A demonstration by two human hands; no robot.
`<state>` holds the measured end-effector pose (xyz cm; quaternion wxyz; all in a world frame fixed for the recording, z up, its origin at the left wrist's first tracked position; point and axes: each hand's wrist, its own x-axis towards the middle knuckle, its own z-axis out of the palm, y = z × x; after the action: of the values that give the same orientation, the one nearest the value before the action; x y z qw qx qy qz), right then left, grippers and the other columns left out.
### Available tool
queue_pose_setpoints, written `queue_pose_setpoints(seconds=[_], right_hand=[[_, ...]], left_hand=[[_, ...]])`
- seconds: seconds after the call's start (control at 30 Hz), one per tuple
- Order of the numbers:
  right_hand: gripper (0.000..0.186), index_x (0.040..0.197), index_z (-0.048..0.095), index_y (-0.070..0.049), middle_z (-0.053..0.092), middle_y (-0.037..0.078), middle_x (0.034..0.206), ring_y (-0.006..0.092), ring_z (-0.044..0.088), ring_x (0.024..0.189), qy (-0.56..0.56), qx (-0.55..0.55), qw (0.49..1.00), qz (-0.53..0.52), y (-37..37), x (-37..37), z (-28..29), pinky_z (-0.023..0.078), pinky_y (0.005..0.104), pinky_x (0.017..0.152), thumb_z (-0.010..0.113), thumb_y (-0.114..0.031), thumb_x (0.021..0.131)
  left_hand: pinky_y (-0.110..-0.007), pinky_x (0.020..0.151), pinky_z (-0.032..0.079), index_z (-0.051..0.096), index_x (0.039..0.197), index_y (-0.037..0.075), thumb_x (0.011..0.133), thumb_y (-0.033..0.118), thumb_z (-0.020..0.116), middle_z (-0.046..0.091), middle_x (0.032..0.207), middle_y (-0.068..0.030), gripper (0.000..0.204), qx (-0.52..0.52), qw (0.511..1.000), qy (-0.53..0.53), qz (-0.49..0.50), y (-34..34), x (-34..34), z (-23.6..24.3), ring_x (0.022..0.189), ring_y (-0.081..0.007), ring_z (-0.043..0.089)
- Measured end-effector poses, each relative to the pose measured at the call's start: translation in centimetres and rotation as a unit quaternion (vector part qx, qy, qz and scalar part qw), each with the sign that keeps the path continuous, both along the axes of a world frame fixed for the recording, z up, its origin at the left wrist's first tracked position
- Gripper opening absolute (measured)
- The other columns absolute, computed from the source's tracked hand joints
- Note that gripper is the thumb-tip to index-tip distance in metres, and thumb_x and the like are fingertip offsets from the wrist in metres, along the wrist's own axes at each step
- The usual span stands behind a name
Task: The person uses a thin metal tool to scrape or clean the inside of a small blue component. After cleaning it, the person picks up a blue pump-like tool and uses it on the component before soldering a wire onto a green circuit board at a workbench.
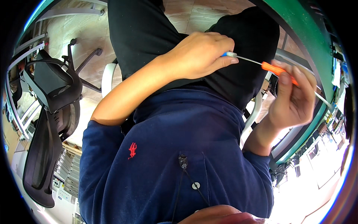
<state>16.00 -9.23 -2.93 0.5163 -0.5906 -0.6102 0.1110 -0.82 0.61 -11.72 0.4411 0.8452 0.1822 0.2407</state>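
My left hand (199, 54) is closed over my lap, gripping a small blue-and-white piece (228, 54) that shows at my thumb. A thin metal shaft (248, 59) runs from that piece to the orange handle (272, 68) of a screwdriver, which my right hand (292, 95) holds with fingers curled round it. Whether the shaft's tip is inside the piece or only touching it, I cannot tell. Much of the piece is hidden in my left hand.
Black office chairs (52, 156) stand at my left on a tiled floor (93, 26). A green edge (313, 33) curves along the upper right, with cluttered items (330, 123) at the far right. My legs (134, 33) are beneath my hands.
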Motion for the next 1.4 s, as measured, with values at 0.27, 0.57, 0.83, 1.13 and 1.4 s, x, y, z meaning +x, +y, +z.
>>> queue_pose_setpoints(seconds=[0.27, 0.57, 0.83, 1.13, 1.4], right_hand=[[0.020, 0.101, 0.060, 0.006, 0.061, 0.018, 0.092, 0.0275, 0.068, 0.079, 0.047, 0.040, 0.998, -0.015, 0.7, 0.4, 0.5, 0.057, 0.0300, 0.070, 0.060, 0.012, 0.082], [0.024, 0.109, 0.054, 0.005, 0.061, 0.023, 0.101, 0.0289, 0.068, 0.082, -0.002, -0.013, 0.999, 0.041, 1.2, 0.0, -0.8, 0.058, 0.0333, 0.073, 0.056, 0.008, 0.086], [0.069, 0.142, -0.003, -0.024, 0.052, 0.036, 0.116, 0.0354, 0.069, 0.079, 0.068, 0.052, 0.996, 0.012, 2.4, -1.5, -1.7, 0.059, 0.0418, 0.072, 0.043, -0.002, 0.095], [0.032, 0.128, 0.044, -0.002, 0.056, 0.014, 0.091, 0.0212, 0.055, 0.079, 0.352, 0.029, 0.926, 0.132, 1.5, -0.1, -1.5, 0.048, 0.0418, 0.079, 0.035, -0.015, 0.101], [0.033, 0.116, 0.056, -0.007, 0.038, -0.002, 0.071, 0.0103, 0.035, 0.064, 0.370, 0.046, 0.896, 0.242, 2.2, -0.5, -1.0, 0.032, 0.0279, 0.061, 0.035, -0.029, 0.102]], left_hand=[[-0.040, 0.061, 0.043, 0.055, 0.082, 0.004, 0.085, 0.023, 0.064, 0.055, 0.072, -0.0124, 0.022, 0.006, 0.999, -0.037, 0.021, 0.2, 0.2, 0.1, 0.071, -0.0330, 0.055], [-0.041, 0.060, 0.042, 0.054, 0.081, 0.004, 0.086, 0.024, 0.062, 0.054, 0.071, -0.0124, 0.023, 0.024, 0.999, -0.038, 0.025, -0.1, 0.1, 0.3, 0.070, -0.0331, 0.055], [-0.042, 0.061, 0.042, 0.054, 0.081, 0.003, 0.088, 0.024, 0.059, 0.053, 0.071, -0.0138, 0.023, -0.028, 0.999, -0.006, 0.027, 0.0, 0.1, 0.1, 0.071, -0.0344, 0.054], [-0.041, 0.063, 0.042, 0.054, 0.084, 0.002, 0.090, 0.022, 0.057, 0.054, 0.073, -0.0145, 0.021, -0.042, 0.999, -0.031, -0.014, -0.4, 0.1, -0.1, 0.072, -0.0356, 0.054], [-0.042, 0.063, 0.044, 0.054, 0.083, 0.000, 0.089, 0.021, 0.058, 0.054, 0.072, -0.0150, 0.022, -0.045, 0.996, -0.066, -0.036, -1.1, 0.3, -0.1, 0.071, -0.0353, 0.054]])
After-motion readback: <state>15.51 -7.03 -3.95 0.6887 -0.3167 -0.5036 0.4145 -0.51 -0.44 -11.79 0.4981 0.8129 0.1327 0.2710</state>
